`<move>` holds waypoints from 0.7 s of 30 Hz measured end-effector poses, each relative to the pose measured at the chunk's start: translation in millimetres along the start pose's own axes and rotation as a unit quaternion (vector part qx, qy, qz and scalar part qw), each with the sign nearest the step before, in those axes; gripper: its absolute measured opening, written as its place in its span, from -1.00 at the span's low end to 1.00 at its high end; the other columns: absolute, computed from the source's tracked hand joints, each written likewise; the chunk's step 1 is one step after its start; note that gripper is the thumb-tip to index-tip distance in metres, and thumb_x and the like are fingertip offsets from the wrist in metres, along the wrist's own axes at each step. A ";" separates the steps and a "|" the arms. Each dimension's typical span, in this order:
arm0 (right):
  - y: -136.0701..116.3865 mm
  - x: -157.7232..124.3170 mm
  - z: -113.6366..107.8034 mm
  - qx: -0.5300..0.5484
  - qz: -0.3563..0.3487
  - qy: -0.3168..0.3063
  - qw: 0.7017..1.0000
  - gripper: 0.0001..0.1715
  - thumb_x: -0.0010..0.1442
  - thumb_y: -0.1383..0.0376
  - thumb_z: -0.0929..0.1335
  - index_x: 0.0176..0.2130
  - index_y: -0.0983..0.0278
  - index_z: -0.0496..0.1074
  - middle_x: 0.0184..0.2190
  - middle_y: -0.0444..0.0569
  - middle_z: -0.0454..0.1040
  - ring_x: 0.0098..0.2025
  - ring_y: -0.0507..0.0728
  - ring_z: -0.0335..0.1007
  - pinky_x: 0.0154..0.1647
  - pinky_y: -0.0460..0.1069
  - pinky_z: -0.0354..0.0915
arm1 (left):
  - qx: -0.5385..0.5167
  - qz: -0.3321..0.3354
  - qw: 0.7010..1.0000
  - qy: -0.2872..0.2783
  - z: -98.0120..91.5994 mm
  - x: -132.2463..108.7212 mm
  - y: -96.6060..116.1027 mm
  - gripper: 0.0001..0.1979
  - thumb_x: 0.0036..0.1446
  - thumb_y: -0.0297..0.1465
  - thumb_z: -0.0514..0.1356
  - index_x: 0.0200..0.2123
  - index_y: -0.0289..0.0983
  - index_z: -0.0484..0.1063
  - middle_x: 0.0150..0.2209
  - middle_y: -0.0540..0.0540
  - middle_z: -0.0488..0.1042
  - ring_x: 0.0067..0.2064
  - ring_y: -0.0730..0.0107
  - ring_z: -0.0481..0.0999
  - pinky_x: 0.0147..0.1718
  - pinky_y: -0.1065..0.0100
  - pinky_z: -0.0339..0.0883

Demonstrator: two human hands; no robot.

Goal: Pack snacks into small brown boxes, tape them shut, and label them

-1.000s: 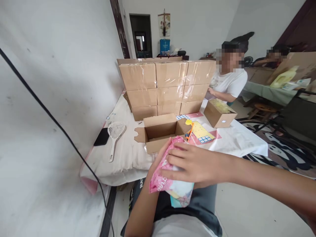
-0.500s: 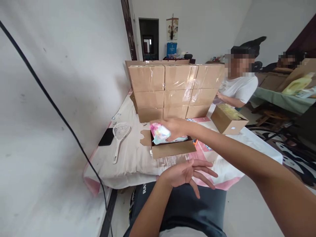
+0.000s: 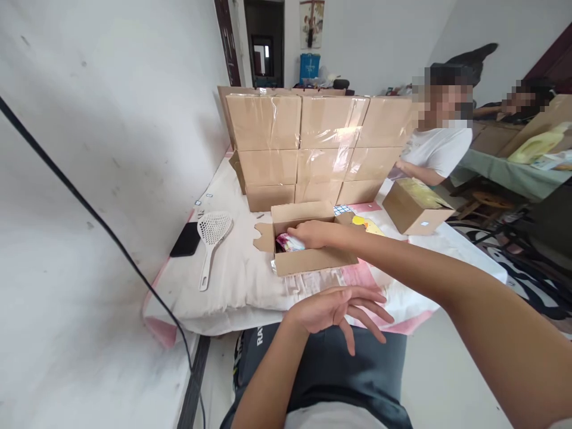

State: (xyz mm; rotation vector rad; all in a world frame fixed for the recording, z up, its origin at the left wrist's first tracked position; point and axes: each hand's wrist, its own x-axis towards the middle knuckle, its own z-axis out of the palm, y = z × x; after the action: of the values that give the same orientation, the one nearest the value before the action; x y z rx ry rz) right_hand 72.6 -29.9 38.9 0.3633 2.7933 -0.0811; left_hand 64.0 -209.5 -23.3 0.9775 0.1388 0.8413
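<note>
An open cardboard box (image 3: 316, 262) lies on the cloth-covered table, its flaps spread. My right hand (image 3: 311, 234) reaches down into it, fingers closed on a colourful pink and white packet (image 3: 289, 242) that is partly hidden by the box wall and the hand. Nearer to my body, my left hand (image 3: 342, 311) hovers in front of the box, palm up with its fingers spread, holding nothing. Behind the box stands a stack of taped cardboard boxes (image 3: 324, 167).
A white slotted scoop (image 3: 214, 229) and a black phone (image 3: 185, 240) lie at the table's left. Another cardboard box (image 3: 413, 208) stands at the right. A person in a white shirt (image 3: 442, 149) is behind it, another farther back. A black cable (image 3: 89, 205) hangs at left.
My right hand has gone down into the box with the packet, which now sits lower inside. The back flap shows more. My left hand has stayed nearly still, and the view has tilted downward.
</note>
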 end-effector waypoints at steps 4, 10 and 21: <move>-1.1 -0.1 4.7 -0.006 -0.003 0.017 1.000 -0.50 0.30 0.33 0.32 0.21 0.29 0.33 -0.04 0.21 0.59 -0.13 0.29 0.56 -0.26 0.01 0.28 | 0.026 -0.004 1.000 -0.011 3.7 -0.9 -1.8 -0.30 0.22 0.11 0.16 0.22 -0.26 0.42 0.08 -0.41 0.49 -0.06 0.02 0.62 -0.58 0.33 0.53; -3.7 1.9 15.7 0.040 0.035 0.014 0.999 -0.57 0.39 0.28 0.28 0.21 0.22 0.42 0.13 0.19 0.54 0.03 0.33 0.55 -0.11 0.06 0.36 | 0.042 -0.004 0.999 -0.010 3.8 -5.2 -1.6 -0.31 0.24 0.09 0.14 0.21 -0.30 0.41 0.04 -0.43 0.52 -0.05 -0.02 0.63 -0.58 0.33 0.52; -2.2 9.7 23.9 0.025 0.044 0.002 0.999 -0.55 0.42 0.27 0.27 0.23 0.31 0.42 0.01 0.23 0.60 -0.09 0.31 0.61 -0.18 0.07 0.41 | 0.134 0.099 0.967 0.193 15.0 -6.6 0.0 -0.44 0.24 0.04 0.16 0.00 -0.32 0.52 -0.20 -0.32 0.59 -0.24 0.12 0.63 -0.54 0.38 0.39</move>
State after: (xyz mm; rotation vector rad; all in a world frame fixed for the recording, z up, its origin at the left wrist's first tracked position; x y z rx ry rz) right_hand 70.5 -32.0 13.2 0.4998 2.7795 -0.1294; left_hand 66.4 -224.2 -16.4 1.0822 0.5063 1.2149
